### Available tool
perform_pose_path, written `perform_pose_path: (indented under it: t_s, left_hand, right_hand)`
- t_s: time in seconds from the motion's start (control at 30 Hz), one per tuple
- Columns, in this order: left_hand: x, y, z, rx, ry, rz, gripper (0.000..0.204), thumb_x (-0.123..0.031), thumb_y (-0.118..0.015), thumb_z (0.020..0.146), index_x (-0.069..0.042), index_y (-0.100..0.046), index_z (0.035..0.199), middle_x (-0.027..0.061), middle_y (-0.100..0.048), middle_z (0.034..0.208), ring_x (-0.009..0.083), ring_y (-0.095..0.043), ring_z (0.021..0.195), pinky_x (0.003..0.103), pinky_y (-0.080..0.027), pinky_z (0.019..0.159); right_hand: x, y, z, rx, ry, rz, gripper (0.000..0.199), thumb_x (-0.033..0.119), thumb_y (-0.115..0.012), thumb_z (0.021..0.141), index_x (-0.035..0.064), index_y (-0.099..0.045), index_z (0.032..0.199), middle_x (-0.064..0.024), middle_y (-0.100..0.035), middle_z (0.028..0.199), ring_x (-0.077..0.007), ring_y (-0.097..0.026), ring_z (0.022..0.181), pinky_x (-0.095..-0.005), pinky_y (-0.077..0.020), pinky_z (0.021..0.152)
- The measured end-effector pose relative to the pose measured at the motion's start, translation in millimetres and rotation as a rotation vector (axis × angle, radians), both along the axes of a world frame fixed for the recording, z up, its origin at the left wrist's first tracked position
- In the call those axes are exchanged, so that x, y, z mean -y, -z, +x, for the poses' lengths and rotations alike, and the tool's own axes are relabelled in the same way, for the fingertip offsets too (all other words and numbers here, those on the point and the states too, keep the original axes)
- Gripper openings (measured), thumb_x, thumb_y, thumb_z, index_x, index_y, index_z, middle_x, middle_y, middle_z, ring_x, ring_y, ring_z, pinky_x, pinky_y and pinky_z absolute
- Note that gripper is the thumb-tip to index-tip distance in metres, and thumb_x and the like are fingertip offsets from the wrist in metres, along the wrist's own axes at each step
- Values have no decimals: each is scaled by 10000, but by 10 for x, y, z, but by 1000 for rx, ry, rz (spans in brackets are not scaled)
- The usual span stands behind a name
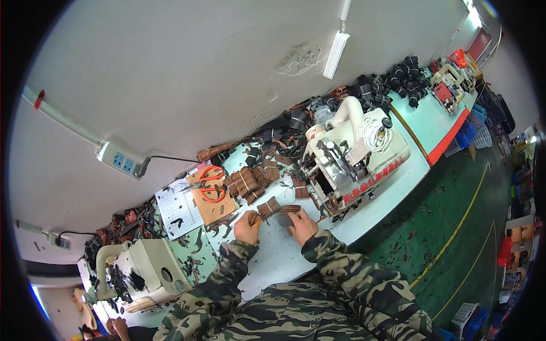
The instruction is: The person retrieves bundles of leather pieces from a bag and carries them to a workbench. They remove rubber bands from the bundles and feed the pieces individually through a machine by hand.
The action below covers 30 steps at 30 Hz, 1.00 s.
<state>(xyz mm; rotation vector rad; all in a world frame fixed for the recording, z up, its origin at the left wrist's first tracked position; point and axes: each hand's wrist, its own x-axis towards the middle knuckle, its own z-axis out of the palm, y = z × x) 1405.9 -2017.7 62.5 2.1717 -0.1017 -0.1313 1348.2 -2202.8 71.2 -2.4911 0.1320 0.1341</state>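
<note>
My left hand is closed round a small orange-yellow piece, whose kind I cannot make out. Close by on its right, my right hand grips a stack of brown and dark strips between thumb and fingers. Just beyond my hands, a small tied bundle of brown strips lies on the white tabletop. Farther back are larger bundles of brown strips bound with light bands. Orange-handled scissors rest on a tan board beyond my left hand.
To the right stands a cream machine with a curved pipe and coiled white cord. Another cream machine is at the left, near another person's hands. Black bundles and scraps line the wall. A written sheet lies beside the board.
</note>
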Motion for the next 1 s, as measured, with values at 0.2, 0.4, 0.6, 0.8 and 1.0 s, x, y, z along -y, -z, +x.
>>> perform_pose_path:
  t_s: [0.2,0.4,0.6,0.8,1.0]
  left_hand:
    - [-44,165,-357,-148,259,122,177,-146,-621,709,-28,-575,834,150,-614,708,280,-610,657,341,-474,608]
    - [134,335,-327,-669,19,-241,267,-245,-617,780,6,-543,724,73,-521,546,150,-465,409,312,-355,363]
    - [-460,1272,-96,-1274,-26,-895,510,-557,-365,848,-140,-512,1104,7,-506,553,113,-439,378,260,-337,325]
    - [234,495,-314,-1302,285,-781,312,-413,-512,853,-113,-569,788,-30,-390,487,85,-287,368,240,-257,356]
    - [449,338,-474,-1212,34,-729,283,-389,-556,833,-115,-568,761,-29,-420,494,81,-302,351,232,-243,335]
  right_hand:
    - [8,87,168,-72,-113,-132,154,86,-510,758,88,-486,909,-132,-447,939,-336,-547,787,-462,-449,658]
    - [142,254,168,26,-203,109,116,89,-539,670,42,-572,771,-201,-528,854,-367,-519,819,-439,-421,725]
    - [-310,354,-167,490,-207,295,203,91,-546,641,68,-484,833,-92,-418,866,-293,-471,818,-357,-428,676]
    - [-232,417,-555,445,-46,360,193,31,-542,684,71,-464,856,-101,-407,894,-298,-514,828,-384,-439,643]
    - [-265,896,-639,452,73,420,160,61,-534,696,46,-489,849,-107,-421,883,-292,-513,839,-356,-445,665]
